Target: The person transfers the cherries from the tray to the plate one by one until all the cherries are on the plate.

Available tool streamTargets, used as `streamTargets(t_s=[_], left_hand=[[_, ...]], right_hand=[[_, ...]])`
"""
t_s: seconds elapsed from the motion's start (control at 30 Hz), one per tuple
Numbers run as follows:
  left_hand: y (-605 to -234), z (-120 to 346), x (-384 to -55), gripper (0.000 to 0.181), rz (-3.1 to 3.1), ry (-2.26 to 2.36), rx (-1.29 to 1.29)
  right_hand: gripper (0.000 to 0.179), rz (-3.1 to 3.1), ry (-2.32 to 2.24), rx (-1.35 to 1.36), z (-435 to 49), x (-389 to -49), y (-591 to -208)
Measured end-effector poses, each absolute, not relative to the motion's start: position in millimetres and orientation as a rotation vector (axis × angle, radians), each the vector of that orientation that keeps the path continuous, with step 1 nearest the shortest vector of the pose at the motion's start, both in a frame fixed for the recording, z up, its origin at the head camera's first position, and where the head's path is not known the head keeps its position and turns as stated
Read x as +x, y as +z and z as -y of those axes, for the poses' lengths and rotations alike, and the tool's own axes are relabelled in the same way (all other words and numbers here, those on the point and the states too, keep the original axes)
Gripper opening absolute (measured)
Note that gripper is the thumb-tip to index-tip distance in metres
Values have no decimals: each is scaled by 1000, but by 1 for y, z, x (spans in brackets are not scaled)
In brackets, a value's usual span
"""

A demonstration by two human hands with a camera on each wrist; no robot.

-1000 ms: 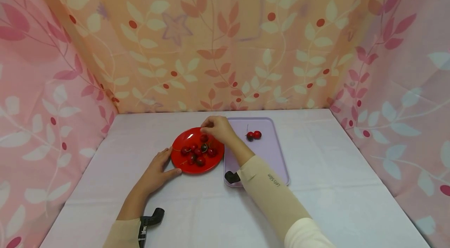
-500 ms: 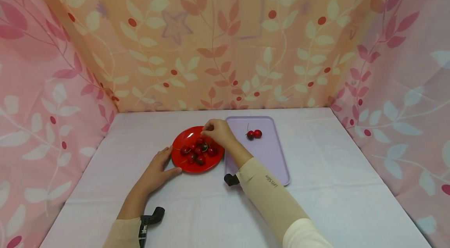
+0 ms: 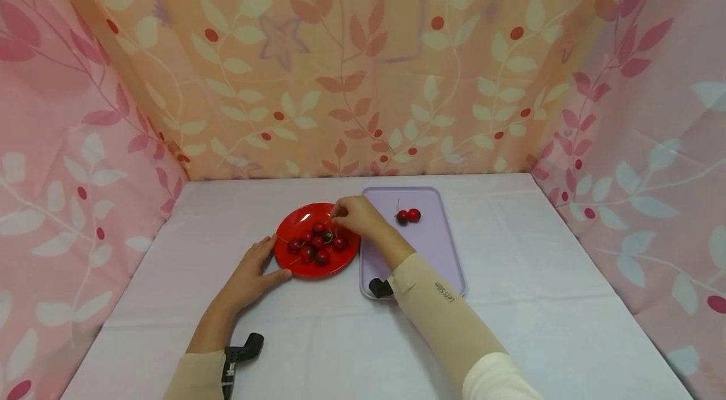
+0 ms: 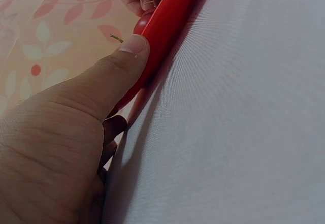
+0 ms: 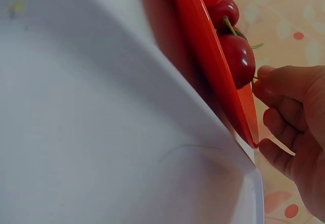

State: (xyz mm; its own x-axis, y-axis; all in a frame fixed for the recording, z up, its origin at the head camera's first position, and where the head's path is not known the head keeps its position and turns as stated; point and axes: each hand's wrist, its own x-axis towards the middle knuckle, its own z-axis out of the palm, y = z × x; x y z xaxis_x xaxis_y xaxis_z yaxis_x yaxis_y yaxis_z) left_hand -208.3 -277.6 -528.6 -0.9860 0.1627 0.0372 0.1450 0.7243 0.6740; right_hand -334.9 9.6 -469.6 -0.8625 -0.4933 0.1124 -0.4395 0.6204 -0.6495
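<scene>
A red plate bears several dark red cherries, some with thin stems. My left hand rests at the plate's left side, its fairly straight fingers along the edge. In the left wrist view its thumb lies on the rim. Over the plate's right side, my right hand pinches a thin stem between thumb and forefinger. A cherry hangs close by those fingertips in the right wrist view. Which cherry the stem belongs to is hard to tell in the head view.
A lilac tray lies just right of the plate, under the right forearm. Two cherries sit together near its far end. White cloth covers the table, and patterned curtains stand behind and at both sides.
The right hand has shifted slightly right and toward me over the plate. A cherry near its fingertips has moved a little left and nearer. The left hand has kept its place.
</scene>
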Motion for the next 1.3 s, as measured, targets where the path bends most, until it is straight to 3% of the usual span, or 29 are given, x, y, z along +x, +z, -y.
streamTargets(t_s=[0.6, 1.3], left_hand=[[-529, 279, -210, 102, -2900, 1118, 269], [-528, 278, -208, 100, -2874, 1192, 290]], right_hand=[[8, -2749, -711, -1060, -27, -338, -460], [14, -2903, -632, -1218, -66, -333, -427]])
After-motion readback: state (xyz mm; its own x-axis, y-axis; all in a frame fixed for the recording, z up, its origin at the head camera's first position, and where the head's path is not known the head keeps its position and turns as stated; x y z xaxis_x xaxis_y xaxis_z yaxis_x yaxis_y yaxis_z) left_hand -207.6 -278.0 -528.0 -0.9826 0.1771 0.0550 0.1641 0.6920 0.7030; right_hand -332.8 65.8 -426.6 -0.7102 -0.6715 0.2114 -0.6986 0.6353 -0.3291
